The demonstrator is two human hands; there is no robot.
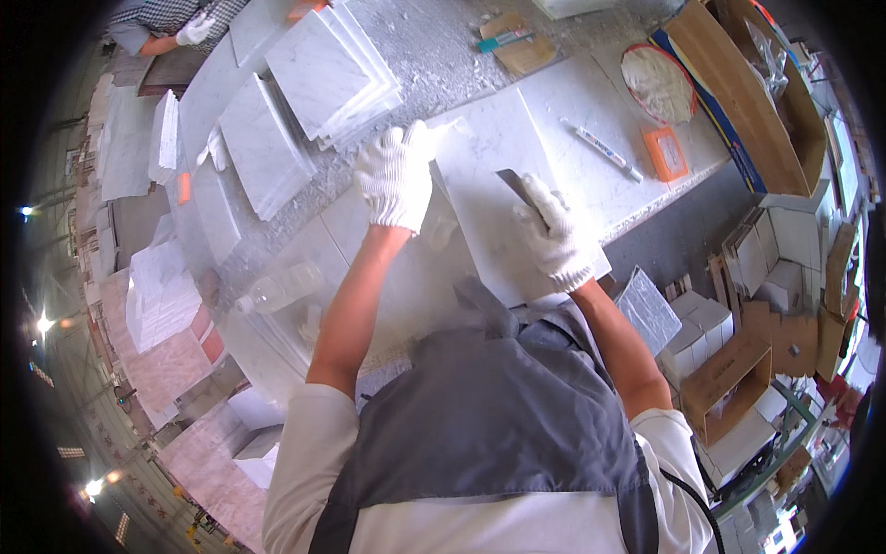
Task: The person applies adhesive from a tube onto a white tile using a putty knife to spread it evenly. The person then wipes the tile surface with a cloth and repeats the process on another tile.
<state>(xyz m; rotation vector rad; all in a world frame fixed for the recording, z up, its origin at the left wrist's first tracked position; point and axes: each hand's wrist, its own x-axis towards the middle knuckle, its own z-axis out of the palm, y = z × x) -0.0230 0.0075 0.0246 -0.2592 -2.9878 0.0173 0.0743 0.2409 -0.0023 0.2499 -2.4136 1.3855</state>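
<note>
A pale grey-veined marble tile [494, 198] lies in front of me at a slant, its left edge slightly raised above the surface below. My left hand [397, 180], in a white knit glove, is closed at the tile's far left corner; its fingertips are partly hidden. In my gloved right hand [556, 235] is a scraper with a flat dark blade [515, 186], held over the right part of the tile. The scraper's handle is covered by my fingers.
Stacked marble tiles [323, 74] stand far left. A marker pen [604, 152], an orange box [664, 154] and a round white cloth-like bundle [657, 85] lie right, before a cardboard box [738, 83]. A plastic bottle [281, 288] lies left. Another person's gloved hand [196, 30] shows far left.
</note>
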